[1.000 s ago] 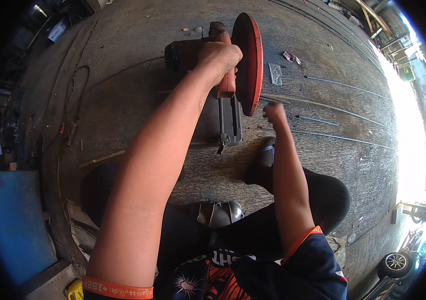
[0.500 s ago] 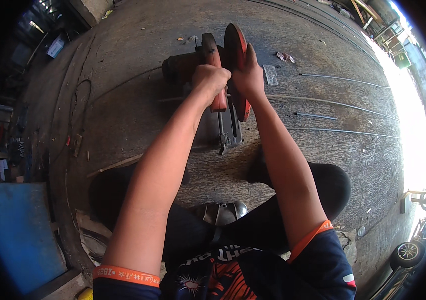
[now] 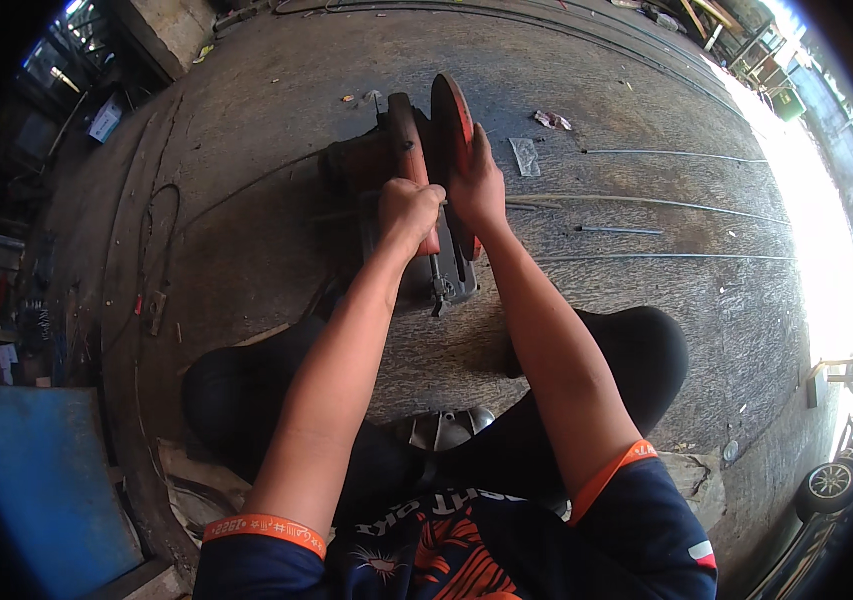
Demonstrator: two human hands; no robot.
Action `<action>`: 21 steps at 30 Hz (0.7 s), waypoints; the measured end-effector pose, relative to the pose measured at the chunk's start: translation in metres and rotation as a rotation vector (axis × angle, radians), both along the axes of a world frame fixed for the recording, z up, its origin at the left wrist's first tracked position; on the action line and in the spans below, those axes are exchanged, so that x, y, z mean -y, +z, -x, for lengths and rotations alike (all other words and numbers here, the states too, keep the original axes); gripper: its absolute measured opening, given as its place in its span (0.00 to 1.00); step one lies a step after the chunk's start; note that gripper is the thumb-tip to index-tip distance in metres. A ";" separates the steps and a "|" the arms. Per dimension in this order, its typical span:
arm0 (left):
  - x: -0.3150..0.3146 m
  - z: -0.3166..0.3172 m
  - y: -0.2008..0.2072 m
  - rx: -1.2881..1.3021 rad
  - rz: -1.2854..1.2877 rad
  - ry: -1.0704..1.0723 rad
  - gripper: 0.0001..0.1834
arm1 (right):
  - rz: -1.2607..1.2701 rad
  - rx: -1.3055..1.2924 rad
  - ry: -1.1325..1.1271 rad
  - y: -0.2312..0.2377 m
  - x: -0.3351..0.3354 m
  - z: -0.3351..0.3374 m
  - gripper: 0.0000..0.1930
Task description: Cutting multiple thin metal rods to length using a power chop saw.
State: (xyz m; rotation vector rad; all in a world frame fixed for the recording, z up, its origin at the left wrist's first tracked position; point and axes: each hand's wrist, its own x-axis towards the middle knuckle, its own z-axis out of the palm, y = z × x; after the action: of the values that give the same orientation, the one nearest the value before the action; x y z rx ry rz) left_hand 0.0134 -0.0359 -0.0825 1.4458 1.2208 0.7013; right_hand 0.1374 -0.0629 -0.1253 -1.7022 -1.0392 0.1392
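Observation:
A cut-off saw with a dark motor housing (image 3: 352, 165) and a grey base (image 3: 459, 283) stands on the floor before me. My left hand (image 3: 410, 213) is closed round the lower part of its upright red-orange handle (image 3: 407, 145). Just right of the handle, a large round red disc (image 3: 455, 115) stands on edge, seen nearly edge-on. My right hand (image 3: 479, 195) grips it at its right side, fingers pointing up along the face. Whether the disc is fixed to the saw is hidden. A bolt-like clamp rod (image 3: 438, 285) sticks out toward me below the handle.
Thin metal rods (image 3: 637, 202) lie on the worn floor to the right, near a clear plastic bag (image 3: 525, 157). A cable (image 3: 237, 195) runs left from the saw. Between my legs sits a shiny metal piece (image 3: 447, 428). A blue panel (image 3: 42, 480) stands lower left.
Both hands, the handle and the disc have come nearer to me. The left hand has moved down most. Both grips stay the same, and the view has shifted slightly.

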 end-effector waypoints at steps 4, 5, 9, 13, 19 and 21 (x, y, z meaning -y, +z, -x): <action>0.005 0.003 -0.014 -0.007 -0.032 -0.008 0.12 | -0.028 0.005 0.004 -0.003 0.004 0.002 0.35; 0.006 0.003 -0.019 -0.024 -0.057 -0.020 0.11 | -0.028 0.004 0.012 -0.003 0.005 0.003 0.35; 0.009 0.002 -0.040 0.037 -0.152 0.059 0.10 | 0.017 0.009 0.007 -0.004 0.010 0.006 0.35; 0.017 0.004 -0.048 -0.020 -0.159 0.069 0.09 | 0.007 0.008 0.016 -0.009 0.015 0.010 0.34; 0.033 0.013 -0.032 0.035 -0.045 0.031 0.29 | 0.007 0.005 0.016 -0.017 0.018 0.011 0.33; 0.035 0.014 -0.027 0.074 -0.099 0.024 0.31 | -0.023 0.006 0.025 -0.018 0.020 0.010 0.32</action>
State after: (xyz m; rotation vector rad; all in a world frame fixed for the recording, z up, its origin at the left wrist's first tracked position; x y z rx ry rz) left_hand -0.0010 -0.0705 -0.1098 1.4753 1.1618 0.8349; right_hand 0.1278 -0.0828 -0.1436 -1.6705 -1.0632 0.1381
